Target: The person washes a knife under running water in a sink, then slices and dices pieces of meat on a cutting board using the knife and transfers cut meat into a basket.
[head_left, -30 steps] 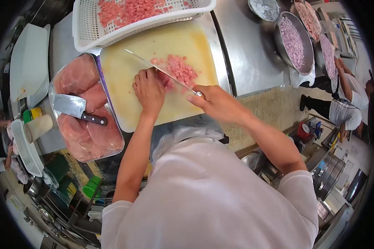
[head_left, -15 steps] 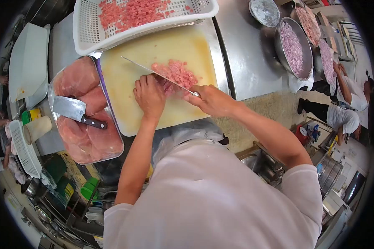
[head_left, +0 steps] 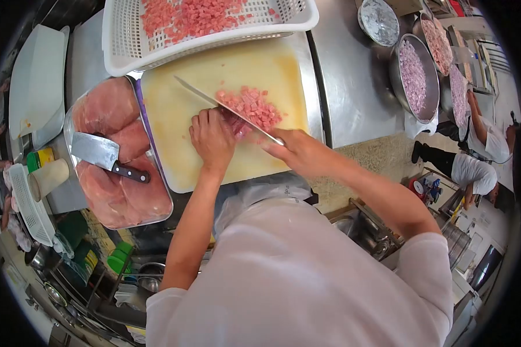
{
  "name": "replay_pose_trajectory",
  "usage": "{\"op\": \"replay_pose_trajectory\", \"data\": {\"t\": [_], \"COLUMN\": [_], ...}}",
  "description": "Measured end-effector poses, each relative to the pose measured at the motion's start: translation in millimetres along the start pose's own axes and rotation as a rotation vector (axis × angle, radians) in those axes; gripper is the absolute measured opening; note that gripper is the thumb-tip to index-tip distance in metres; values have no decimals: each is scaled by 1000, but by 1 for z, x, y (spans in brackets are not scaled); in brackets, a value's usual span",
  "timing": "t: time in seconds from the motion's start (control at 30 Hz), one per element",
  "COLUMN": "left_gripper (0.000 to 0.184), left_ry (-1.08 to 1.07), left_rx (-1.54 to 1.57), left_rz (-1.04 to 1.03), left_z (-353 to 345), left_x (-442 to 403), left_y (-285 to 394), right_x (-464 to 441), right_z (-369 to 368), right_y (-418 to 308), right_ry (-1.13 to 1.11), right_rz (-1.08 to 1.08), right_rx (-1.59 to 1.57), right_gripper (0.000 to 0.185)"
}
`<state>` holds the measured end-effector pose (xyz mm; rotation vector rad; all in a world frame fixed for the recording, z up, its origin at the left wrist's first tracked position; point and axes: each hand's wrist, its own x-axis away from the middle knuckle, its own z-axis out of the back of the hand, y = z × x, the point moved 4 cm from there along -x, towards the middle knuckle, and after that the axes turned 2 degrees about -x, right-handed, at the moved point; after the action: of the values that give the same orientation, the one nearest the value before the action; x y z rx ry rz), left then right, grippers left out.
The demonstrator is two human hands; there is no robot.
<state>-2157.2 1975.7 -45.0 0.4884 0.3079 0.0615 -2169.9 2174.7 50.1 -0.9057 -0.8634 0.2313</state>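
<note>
On the yellowed cutting board (head_left: 168, 121), my left hand (head_left: 213, 139) presses down on a piece of raw red meat (head_left: 241, 130), its fingers curled over the near end. My right hand (head_left: 300, 151) is closed around the handle of a long knife (head_left: 246, 118). The blade slants across the board to the upper left, passing just beyond my left fingertips, along the far side of the piece. Against the blade's far side sits a pile of diced meat (head_left: 255, 105). The underside of the held piece is hidden by my fingers.
A white perforated basket (head_left: 214, 41) with diced meat stands beyond the board. To the left, a tray (head_left: 169, 215) holds large raw meat pieces, with a cleaver (head_left: 101, 151) lying on top. Metal bowls (head_left: 395, 75) of chopped food stand right. Co-workers (head_left: 474, 168) are at far right.
The view has shifted slightly. The knife's blade is turned a little, showing more of its flat side. My left hand still presses on the meat, and my right hand keeps its grip.
</note>
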Motion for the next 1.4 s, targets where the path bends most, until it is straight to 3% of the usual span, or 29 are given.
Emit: {"op": "replay_pose_trajectory", "data": {"t": [0.1,0.23,0.33,0.4,0.5,0.53,0.7,0.83,1.03,1.13,1.23,1.33,1.4], "left_gripper": [23,22,37,52,74,82,90,91,85,64,42,16,16], "left_ry": [-11,-16,-89,-101,-138,-151,-165,-210,-199,-98,-53,1,23], "left_rx": [9,-13,120,79,-75,-146,-308,-265,-283,-176,-18,-116,-137], "left_rz": [25,30,64,-45,-203,-254,-95,11,-58,-87,15,-40,-42], "left_z": [-3,-8,4,15,18,18,4,8,13,24,15,2,2], "left_x": [5,3,7,20,37,41,34,33,31,27,10,5,1], "left_y": [-6,-8,-4,6,7,6,8,15,16,22,8,8,9], "right_x": [-68,-64,-39,-9,12,18,44,43,49,73,94,86,49], "right_z": [-35,-22,-6,-15,-35,-29,-19,-37,-32,-30,-33,-38,-54], "right_y": [29,16,14,28,60,53,47,64,54,35,26,19,33], "right_ry": [143,86,85,163,235,195,169,252,248,257,233,226,225], "right_rz": [268,165,13,0,107,35,-180,-94,-170,-153,-188,-181,-119], "right_rx": [145,130,49,119,-96,-88,-133,-151,-167,-190,-214,-233,-291], "right_gripper": [53,58,61,61,61,61,58,54,54,53,53,53,53]}}
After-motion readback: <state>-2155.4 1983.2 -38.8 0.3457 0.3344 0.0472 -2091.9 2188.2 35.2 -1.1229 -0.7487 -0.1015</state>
